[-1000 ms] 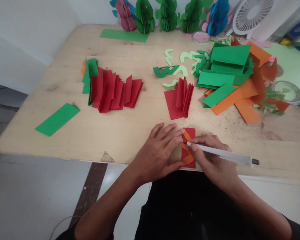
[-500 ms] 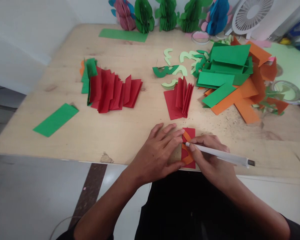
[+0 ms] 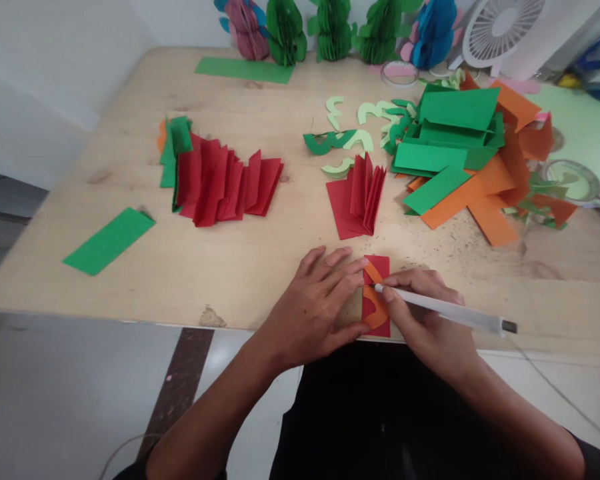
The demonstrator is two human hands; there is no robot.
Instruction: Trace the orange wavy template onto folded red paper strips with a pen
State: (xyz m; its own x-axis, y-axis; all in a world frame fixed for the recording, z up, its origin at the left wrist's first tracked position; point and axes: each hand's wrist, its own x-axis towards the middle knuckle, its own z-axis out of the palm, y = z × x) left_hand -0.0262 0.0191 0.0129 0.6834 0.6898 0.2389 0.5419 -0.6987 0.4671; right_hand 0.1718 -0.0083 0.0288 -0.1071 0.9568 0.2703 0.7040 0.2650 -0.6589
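At the left of the bench (image 3: pixel 265 273), near its edge, lay a green strip (image 3: pixel 109 240). Farther back and to the right, a folded green piece (image 3: pixel 180 137) stood against the left end of a pleated red bundle (image 3: pixel 210 183), with a bit of orange showing behind it. A flat lighter green strip (image 3: pixel 245 69) lay at the far side, below a row of pleated paper figures (image 3: pixel 333 33) in pink, green and blue.

Near the middle, the left hand (image 3: pixel 320 307) rested flat with fingers spread, its fingertips and thumb on the left edge of a red paper (image 3: pixel 383 267) and an orange cut-out (image 3: pixel 379 315) lying on it, partly hiding both. The red paper sat at the bench's near edge. Beyond it stood a smaller red bundle (image 3: pixel 363 197), with curved green cut-outs (image 3: pixel 330 142) farther back.

The right hand (image 3: pixel 433 327) gripped a white pen (image 3: pixel 445 307), its tip at the cut-out; fingers and pen crossed the paper's right edge. Behind, green and orange folded papers (image 3: pixel 455 133) were heaped together, some overlapping. A white fan (image 3: pixel 503 27) stood at the far right, and a clear ring (image 3: pixel 575 183) lay beside the heap.
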